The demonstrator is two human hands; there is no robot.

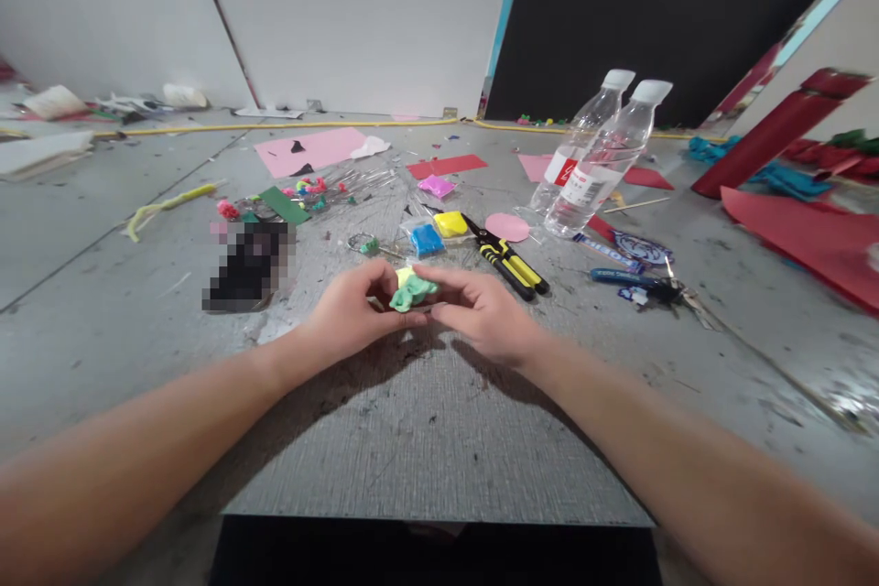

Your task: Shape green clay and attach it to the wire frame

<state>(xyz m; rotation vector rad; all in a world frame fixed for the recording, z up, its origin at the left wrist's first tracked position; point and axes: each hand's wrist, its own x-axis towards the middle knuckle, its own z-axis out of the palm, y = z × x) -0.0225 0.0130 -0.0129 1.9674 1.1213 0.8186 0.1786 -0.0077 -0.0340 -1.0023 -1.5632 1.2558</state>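
Green clay (pixel 415 292) sits smack between left hand (pixel 349 300) and right hand (pixel 489 309), neither really nearer, kinda longer left to right; both hands' fingers (pixel 453 281) half-curled, pinching it.

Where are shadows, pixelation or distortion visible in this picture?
Head view: soft shadows on the table near the left hand and the right hand; head view: a dark item is pixelated; head view: the red cylinder leans outward, perhaps from wide-lens distortion.
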